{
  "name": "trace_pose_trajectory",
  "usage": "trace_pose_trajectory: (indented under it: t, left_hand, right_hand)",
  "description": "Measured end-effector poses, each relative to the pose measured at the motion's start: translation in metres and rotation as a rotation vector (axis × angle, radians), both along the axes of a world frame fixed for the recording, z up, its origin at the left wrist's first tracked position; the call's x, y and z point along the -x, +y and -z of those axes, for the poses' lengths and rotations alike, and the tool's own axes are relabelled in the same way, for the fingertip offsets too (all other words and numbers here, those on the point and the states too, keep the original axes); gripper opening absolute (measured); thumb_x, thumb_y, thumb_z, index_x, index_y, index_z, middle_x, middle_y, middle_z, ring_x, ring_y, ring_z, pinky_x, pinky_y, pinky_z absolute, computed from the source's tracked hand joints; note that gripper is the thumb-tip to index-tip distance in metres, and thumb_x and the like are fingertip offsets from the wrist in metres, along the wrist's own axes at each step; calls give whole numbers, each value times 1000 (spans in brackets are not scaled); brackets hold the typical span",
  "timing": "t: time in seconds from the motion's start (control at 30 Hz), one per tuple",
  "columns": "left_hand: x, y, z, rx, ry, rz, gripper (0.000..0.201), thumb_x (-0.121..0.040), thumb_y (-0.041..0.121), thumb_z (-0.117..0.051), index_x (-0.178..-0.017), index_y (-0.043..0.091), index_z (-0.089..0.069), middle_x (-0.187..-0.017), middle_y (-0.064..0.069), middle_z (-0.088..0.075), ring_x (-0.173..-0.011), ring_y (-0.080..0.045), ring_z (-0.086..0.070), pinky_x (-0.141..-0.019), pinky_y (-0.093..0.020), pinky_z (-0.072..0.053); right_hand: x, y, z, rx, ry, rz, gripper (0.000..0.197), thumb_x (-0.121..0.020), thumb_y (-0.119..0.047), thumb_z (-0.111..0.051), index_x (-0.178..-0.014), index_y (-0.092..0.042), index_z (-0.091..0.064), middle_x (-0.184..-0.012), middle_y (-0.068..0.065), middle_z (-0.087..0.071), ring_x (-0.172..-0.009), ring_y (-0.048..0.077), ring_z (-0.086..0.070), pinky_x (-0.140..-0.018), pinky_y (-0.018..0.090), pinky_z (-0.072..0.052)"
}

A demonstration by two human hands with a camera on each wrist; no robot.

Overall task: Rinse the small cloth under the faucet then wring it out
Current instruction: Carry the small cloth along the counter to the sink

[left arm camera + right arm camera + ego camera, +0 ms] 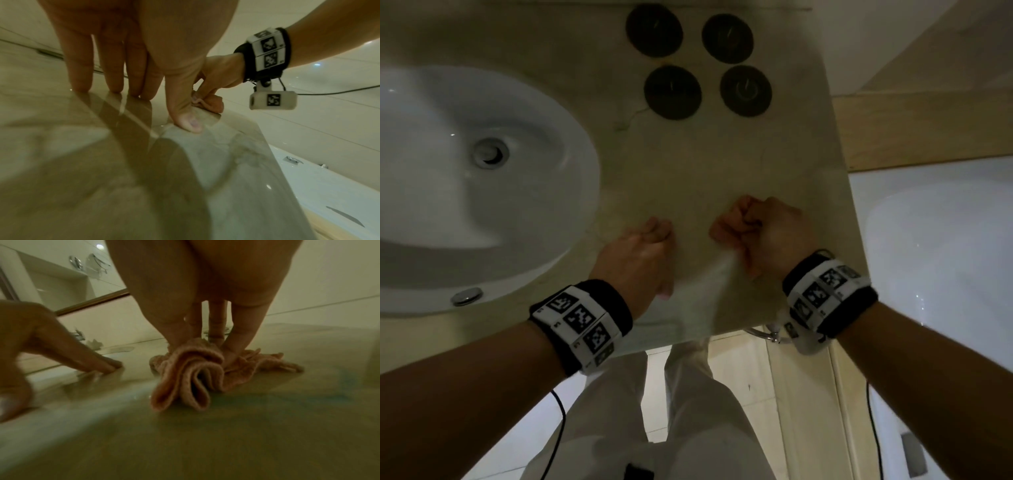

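Note:
The small cloth is pink and bunched into folds on the glossy beige counter. My right hand pinches the bunch from above with thumb and fingers; in the head view this hand is a curled fist right of centre. From the left wrist view the cloth shows as a small lump under the right hand. My left hand holds nothing, and its straight fingertips and thumb press on the bare counter just left of the cloth. The two hands sit close together near the counter's front edge.
A white oval sink with a round drain is set in the counter to the left. Several dark round discs lie at the back of the counter. A white tub stands beyond the counter's right edge.

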State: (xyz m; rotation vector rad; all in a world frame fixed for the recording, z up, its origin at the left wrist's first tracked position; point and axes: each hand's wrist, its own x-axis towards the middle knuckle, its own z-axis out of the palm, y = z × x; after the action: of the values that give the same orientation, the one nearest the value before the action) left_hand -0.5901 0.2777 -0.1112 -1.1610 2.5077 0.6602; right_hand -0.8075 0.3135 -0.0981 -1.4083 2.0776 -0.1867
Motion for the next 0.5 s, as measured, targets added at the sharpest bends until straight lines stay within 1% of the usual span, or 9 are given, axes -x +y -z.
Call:
trace_pose_trajectory:
  t: [0.07,0.13,0.17,0.27,0.3,0.33,0.4,0.43,0.5]
  left_hand:
    - [7,2,-4,30,-7,14,89,-22,53,-90,-100,13,-74,-112,0,-73,-94,-19,-71,-62,-24,-54]
    - [14,3,-5,47,6,-7,93,-17,52,-91,-99,10,-74,-105,-3,-75,-79,-22,-72,-57,-25,-53]
    - [18,4,-5,47,5,-12,94,-22,49,-93,-104,7,-72,-107,-6,-74,-79,-24,-72,-61,-28,-54]
    - [33,9,-3,65,38,-15,80,-49,29,-92,-118,1,-64,-121,-13,-67,-103,-32,-66,-79,-44,-53]
    - [38,9,-3,68,48,-18,80,-50,25,-92,-119,-1,-63,-122,-13,-66,-108,-33,-63,-81,-46,-52]
    - [42,9,-4,67,46,-26,84,-45,25,-93,-118,-2,-63,-121,-14,-66,-110,-34,-62,-81,-47,-52]
    - [47,9,-6,75,35,-38,91,-30,28,-96,-111,-2,-68,-114,-14,-69,-104,-33,-65,-74,-44,-54]
    - [48,9,-7,79,30,-39,92,-26,30,-96,-108,-2,-69,-111,-14,-71,-101,-32,-67,-71,-41,-55]
    - [47,10,-4,65,17,-45,93,-28,32,-96,-111,1,-69,-115,-12,-70,-105,-31,-66,-74,-39,-55]
  right_hand:
    - [-10,19,6,-5,-53,-101,25,-72,-35,-44,-76,-18,-62,-89,-9,-61,-78,16,-53,-67,26,-38]
    - [-19,38,9,-21,4,-224,20,-78,-26,-53,-88,-18,-68,-103,-2,-62,-85,22,-59,-68,23,-35]
    - [-21,46,9,-7,46,-276,18,-81,-24,-58,-91,-16,-70,-110,2,-64,-88,24,-62,-70,23,-38]
    - [-18,62,10,28,75,-372,18,-75,-16,-67,-93,-15,-71,-116,7,-65,-83,30,-67,-68,31,-51]
    - [-15,63,10,8,55,-371,19,-75,-16,-66,-94,-15,-71,-116,7,-65,-83,30,-66,-68,33,-52]
    - [-10,62,11,-12,54,-375,19,-76,-18,-65,-94,-16,-71,-115,6,-64,-84,30,-66,-69,34,-54]
    - [4,56,9,-22,17,-337,19,-77,-22,-60,-92,-16,-71,-111,6,-63,-85,30,-64,-70,33,-53]
    - [13,51,7,-20,-24,-277,22,-77,-22,-57,-92,-15,-71,-109,7,-63,-88,29,-63,-72,28,-50]
    - [40,38,4,-27,-15,-170,23,-82,-21,-56,-101,-15,-68,-107,6,-60,-93,26,-59,-72,18,-43]
